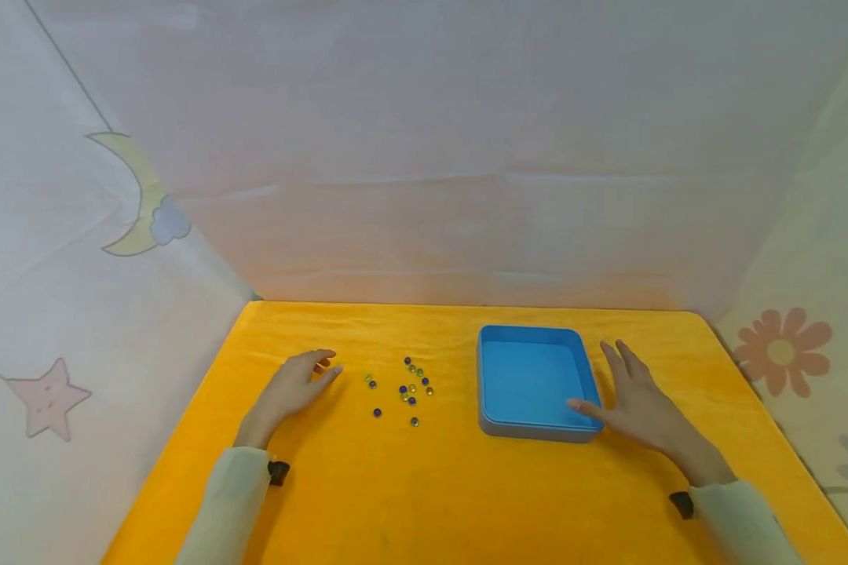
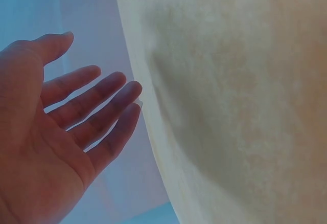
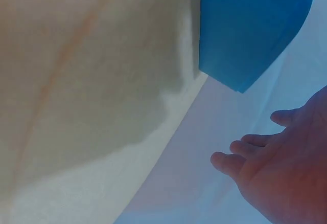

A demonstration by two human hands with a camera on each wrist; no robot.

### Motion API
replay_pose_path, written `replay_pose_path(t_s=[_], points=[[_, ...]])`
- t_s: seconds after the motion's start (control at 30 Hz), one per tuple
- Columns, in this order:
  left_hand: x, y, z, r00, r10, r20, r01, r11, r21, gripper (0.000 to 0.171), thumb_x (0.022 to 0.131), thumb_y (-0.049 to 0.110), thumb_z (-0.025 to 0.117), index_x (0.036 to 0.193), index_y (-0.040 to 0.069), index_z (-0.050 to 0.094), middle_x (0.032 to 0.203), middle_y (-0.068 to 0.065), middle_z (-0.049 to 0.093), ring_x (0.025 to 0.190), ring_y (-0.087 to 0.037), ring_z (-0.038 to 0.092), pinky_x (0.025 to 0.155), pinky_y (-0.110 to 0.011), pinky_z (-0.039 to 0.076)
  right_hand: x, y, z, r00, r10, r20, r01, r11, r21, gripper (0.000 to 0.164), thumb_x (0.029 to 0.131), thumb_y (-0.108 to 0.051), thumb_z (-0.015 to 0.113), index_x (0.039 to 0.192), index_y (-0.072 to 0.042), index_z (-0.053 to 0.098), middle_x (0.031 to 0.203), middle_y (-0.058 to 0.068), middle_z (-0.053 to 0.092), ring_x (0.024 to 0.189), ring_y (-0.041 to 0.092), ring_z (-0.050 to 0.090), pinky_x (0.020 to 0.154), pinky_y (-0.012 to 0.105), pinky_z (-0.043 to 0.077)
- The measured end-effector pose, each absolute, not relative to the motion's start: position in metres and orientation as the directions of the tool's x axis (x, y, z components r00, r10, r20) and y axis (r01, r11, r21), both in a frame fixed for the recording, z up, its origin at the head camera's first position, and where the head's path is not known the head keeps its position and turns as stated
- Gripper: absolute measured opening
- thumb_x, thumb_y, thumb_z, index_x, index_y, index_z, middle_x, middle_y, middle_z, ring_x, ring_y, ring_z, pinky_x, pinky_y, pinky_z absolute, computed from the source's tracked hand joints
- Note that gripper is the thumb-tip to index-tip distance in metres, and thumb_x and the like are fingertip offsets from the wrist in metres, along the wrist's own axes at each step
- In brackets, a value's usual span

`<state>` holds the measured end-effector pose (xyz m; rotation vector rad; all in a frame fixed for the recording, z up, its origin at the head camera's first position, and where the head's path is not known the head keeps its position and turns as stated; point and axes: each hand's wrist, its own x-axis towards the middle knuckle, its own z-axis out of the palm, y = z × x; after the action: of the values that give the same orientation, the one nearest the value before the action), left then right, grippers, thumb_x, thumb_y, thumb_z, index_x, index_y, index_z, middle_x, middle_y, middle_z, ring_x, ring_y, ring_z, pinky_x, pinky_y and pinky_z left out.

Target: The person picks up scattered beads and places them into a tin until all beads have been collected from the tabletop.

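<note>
Several small glass marbles (image 1: 403, 389), some dark blue and some clear with yellow-green, lie scattered on the yellow cloth left of centre. My left hand (image 1: 298, 383) hovers just left of them, fingers loosely extended and nothing held; its palm and spread fingers show in the left wrist view. A square blue box (image 1: 537, 380) with low walls and nothing inside stands right of the marbles. Beside its right wall is my right hand (image 1: 636, 404), fingers stretched, the thumb overlapping the box's near right corner in the head view. In the right wrist view the hand appears apart from the box.
A yellow cloth (image 1: 424, 494) covers the table. Pale fabric walls (image 1: 466, 157) rise behind and at both sides, with a moon, a star and flowers printed on them. Dark bands (image 1: 278, 472) sit at both wrists.
</note>
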<state>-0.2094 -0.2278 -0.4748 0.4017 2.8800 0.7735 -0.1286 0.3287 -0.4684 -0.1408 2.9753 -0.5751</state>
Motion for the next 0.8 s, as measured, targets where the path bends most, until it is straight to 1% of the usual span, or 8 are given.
replay_pose_path(t_s=[0.1, 0.23, 0.37, 0.43, 0.5, 0.6, 0.7, 0.8], points=[[-0.211, -0.226, -0.476, -0.952, 0.298, -0.067, 0.227, 0.838, 0.496, 0.054, 0.109, 0.040, 0.056, 0.151, 0.006, 0.055, 0.138, -0.018, 0.068, 0.122, -0.037, 0.067, 0.103, -0.059, 0.054, -0.123, 0.325, -0.471, -0.989, -0.122, -0.079, -0.085, 0.926, -0.369, 0.125, 0.091, -0.071, 0.067, 0.169, -0.008, -0.008, 0.173, 0.033, -0.008, 0.149, 0.068, 0.018, 0.100, 0.085, 0.037], [-0.212, -0.224, -0.478, -0.953, 0.293, -0.082, 0.218, 0.846, 0.487, 0.053, 0.109, 0.039, 0.057, 0.150, 0.006, 0.056, 0.135, -0.017, 0.070, 0.121, -0.035, 0.068, 0.103, -0.058, 0.054, -0.117, 0.318, -0.472, -0.986, -0.146, -0.076, -0.110, 0.928, -0.355, 0.123, 0.092, -0.071, 0.066, 0.169, -0.005, -0.006, 0.174, 0.032, -0.005, 0.154, 0.063, 0.015, 0.105, 0.082, 0.037], [-0.211, -0.223, -0.480, -0.947, 0.310, -0.080, 0.235, 0.843, 0.483, 0.052, 0.109, 0.038, 0.058, 0.150, 0.006, 0.057, 0.133, -0.015, 0.071, 0.121, -0.034, 0.068, 0.103, -0.057, 0.054, -0.115, 0.314, -0.473, -0.986, -0.148, -0.080, -0.113, 0.936, -0.334, 0.125, 0.092, -0.072, 0.064, 0.168, -0.002, -0.006, 0.174, 0.031, -0.005, 0.158, 0.058, 0.009, 0.114, 0.080, 0.028], [-0.211, -0.222, -0.480, -0.944, 0.321, -0.076, 0.247, 0.840, 0.483, 0.052, 0.109, 0.038, 0.058, 0.149, 0.006, 0.057, 0.132, -0.015, 0.071, 0.119, -0.033, 0.069, 0.103, -0.057, 0.055, -0.115, 0.313, -0.474, -0.986, -0.146, -0.077, -0.113, 0.938, -0.327, 0.124, 0.092, -0.072, 0.064, 0.168, -0.001, -0.005, 0.174, 0.031, -0.004, 0.159, 0.057, 0.008, 0.116, 0.080, 0.024], [-0.211, -0.220, -0.480, -0.943, 0.324, -0.073, 0.252, 0.841, 0.479, 0.052, 0.108, 0.039, 0.059, 0.149, 0.006, 0.058, 0.129, -0.014, 0.072, 0.117, -0.032, 0.069, 0.102, -0.056, 0.055, -0.115, 0.313, -0.474, -0.986, -0.146, -0.076, -0.114, 0.939, -0.325, 0.123, 0.093, -0.072, 0.064, 0.168, 0.000, -0.002, 0.174, 0.032, -0.003, 0.158, 0.058, 0.009, 0.116, 0.081, 0.023], [-0.212, -0.217, -0.480, -0.944, 0.321, -0.072, 0.250, 0.841, 0.479, 0.052, 0.107, 0.039, 0.060, 0.148, 0.007, 0.059, 0.125, -0.013, 0.073, 0.113, -0.030, 0.070, 0.099, -0.054, 0.057, -0.114, 0.311, -0.476, -0.987, -0.145, -0.074, -0.113, 0.939, -0.325, 0.122, 0.093, -0.072, 0.063, 0.168, 0.000, 0.000, 0.174, 0.032, -0.002, 0.157, 0.059, 0.012, 0.114, 0.082, 0.024], [-0.213, -0.215, -0.481, -0.943, 0.323, -0.074, 0.249, 0.838, 0.485, 0.051, 0.106, 0.038, 0.063, 0.146, 0.007, 0.060, 0.120, -0.011, 0.074, 0.106, -0.026, 0.070, 0.096, -0.052, 0.058, -0.114, 0.309, -0.480, -0.987, -0.143, -0.075, -0.111, 0.939, -0.325, 0.123, 0.092, -0.074, 0.063, 0.168, -0.001, 0.000, 0.174, 0.031, -0.002, 0.156, 0.060, 0.014, 0.113, 0.083, 0.026], [-0.216, -0.215, -0.483, -0.937, 0.338, -0.082, 0.256, 0.830, 0.496, 0.049, 0.105, 0.036, 0.066, 0.145, 0.007, 0.061, 0.114, -0.009, 0.073, 0.093, -0.020, 0.067, 0.087, -0.045, 0.059, -0.113, 0.307, -0.484, -0.987, -0.142, -0.072, -0.111, 0.937, -0.332, 0.126, 0.091, -0.074, 0.064, 0.168, -0.001, -0.004, 0.174, 0.031, -0.001, 0.156, 0.059, 0.014, 0.114, 0.082, 0.025]])
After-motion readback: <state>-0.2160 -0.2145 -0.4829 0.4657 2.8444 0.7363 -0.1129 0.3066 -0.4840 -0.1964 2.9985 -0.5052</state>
